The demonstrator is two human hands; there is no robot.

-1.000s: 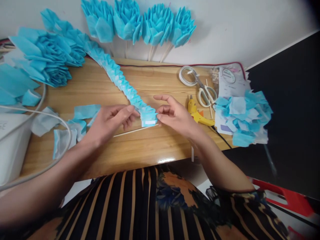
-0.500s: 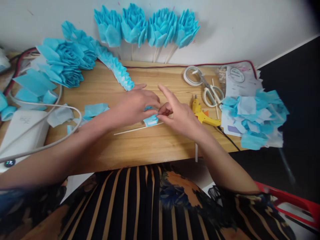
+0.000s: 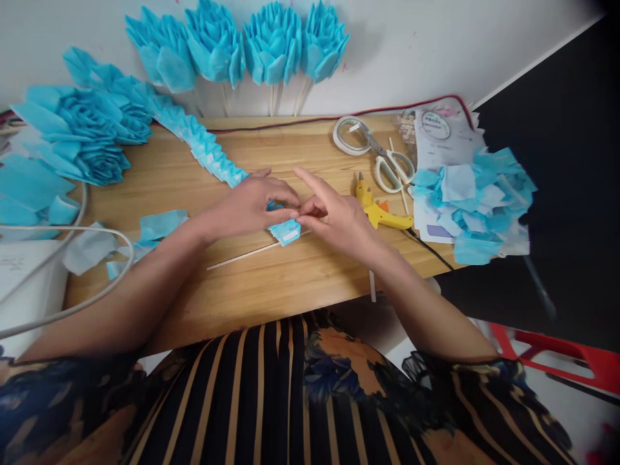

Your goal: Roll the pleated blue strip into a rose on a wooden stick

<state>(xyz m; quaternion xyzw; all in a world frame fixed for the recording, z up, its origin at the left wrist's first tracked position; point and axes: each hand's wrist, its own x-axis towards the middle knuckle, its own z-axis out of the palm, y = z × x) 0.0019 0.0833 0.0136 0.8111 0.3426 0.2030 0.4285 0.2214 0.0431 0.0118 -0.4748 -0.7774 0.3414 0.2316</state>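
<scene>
My left hand [image 3: 249,206] lies over the lower end of a long strip of overlapping blue petals [image 3: 208,150], thumb and fingers closed on it. A loose end of blue petal [image 3: 285,234] with a pale patch shows just below those fingertips. Facing it, my right hand [image 3: 334,216] pinches the same end with its thumb and fingertips, the index finger stretched out. The exact grip point is hidden between the fingers. A thin white stick [image 3: 242,256] lies on the table below both hands.
Blue fabric flowers on sticks [image 3: 274,45] lean along the wall. To the right lie a yellow glue gun [image 3: 385,213], scissors [image 3: 394,171], a tape roll [image 3: 343,147] and a heap of blue petals [image 3: 484,194]. A white cable [image 3: 128,242] loops at left.
The view has shifted, so the table things sit further left in the picture. Both hands keep together at the blue petal end, with barely any change in their fingers.
</scene>
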